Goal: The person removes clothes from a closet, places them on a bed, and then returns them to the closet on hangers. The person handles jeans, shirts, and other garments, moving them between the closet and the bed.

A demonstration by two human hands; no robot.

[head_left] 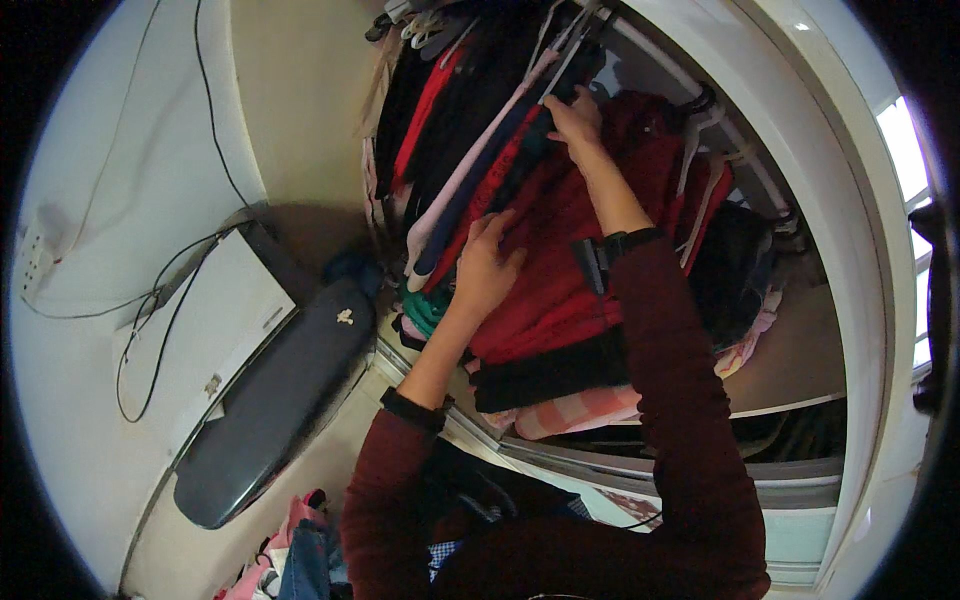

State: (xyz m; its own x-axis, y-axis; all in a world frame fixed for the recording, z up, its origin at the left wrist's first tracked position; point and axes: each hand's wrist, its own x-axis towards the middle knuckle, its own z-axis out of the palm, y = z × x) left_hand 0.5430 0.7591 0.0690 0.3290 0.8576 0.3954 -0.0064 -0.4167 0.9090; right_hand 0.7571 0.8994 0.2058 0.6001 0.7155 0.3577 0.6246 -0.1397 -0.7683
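Dark maroon sleeves (pixel 690 400) come nearest to the camera, with one black band (pixel 412 410) around the left wrist and another black band (pixel 632 242) around the right. Beside the left sleeve lies a heap of pink, white and denim-blue clothes (pixel 310 550). Farther up on this side there is a long dark padded board with a rounded end (pixel 275 410), next to a white rectangular panel (pixel 215 340).

Bare left hand (pixel 485 270) rests upon the wide dark red textured garment (pixel 580 250), close to its left edge; the thumb stands away from the half-bent fingers, and the hand is not closed. Under the lower end of this garment shows a black cloth (pixel 550 375), and below that a pink-and-white checked cloth (pixel 580 412) lies at the front edge of the brown shelf (pixel 800 350).

Bare right hand (pixel 578 120) is farther away, at the upper left edge of the same garment, just beside a thin white hanger (pixel 575 50). Its fingers bend over dark cloth, but I cannot tell whether they pinch something. So the red garment lies under the left palm and spreads beneath the right forearm.

Beyond, a pale pink narrow garment (pixel 480 160) hangs among dark clothes, and a white rail (pixel 755 150) runs along the right side of the wardrobe.
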